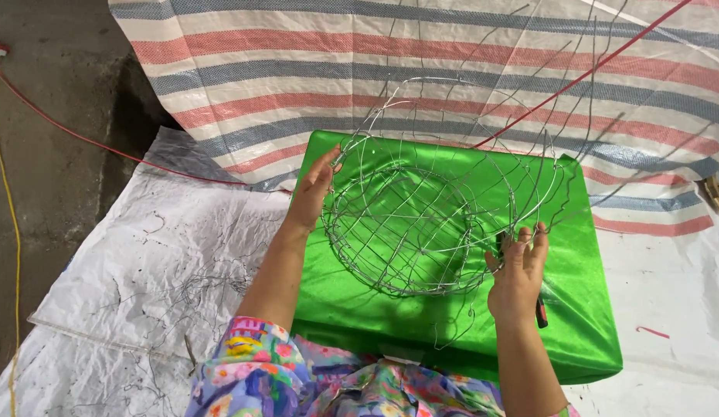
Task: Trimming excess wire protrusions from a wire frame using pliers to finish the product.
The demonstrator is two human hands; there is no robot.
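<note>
Wire basket frame (pixel 429 224), a round cage of thin silver wire, sits tilted over the middle of a shiny green cloth-covered block (pixel 583 309), its open mouth turned toward the camera and loose wire ends fanning up and out toward twelve and one o'clock. The left hand (pixel 313 193) grips the frame's rim at about nine o'clock, fingers curled round the wire with the thumb hooked over the top. The right hand (pixel 518 270) meets the rim at about four o'clock, fingers raised and slightly spread, the fingertips pinching an upright wire; a dark tool with a red and black handle (pixel 541 313) shows just behind this hand's palm, though whether the hand holds it I cannot tell. Both forearms come up from six o'clock, out of floral-patterned sleeves (pixel 274 371).

Beyond the block, from ten round to two o'clock, a woven sheet with red, grey and white stripes (pixel 243 77) lies spread. A red cable (pixel 591 73) crosses it from one o'clock down to the frame. At eight o'clock a white plastic sheet (pixel 143 270) carries scattered snippets of wire. Far out at nine o'clock a yellow cord (pixel 15 232) runs along the dark concrete floor (pixel 50 139).
</note>
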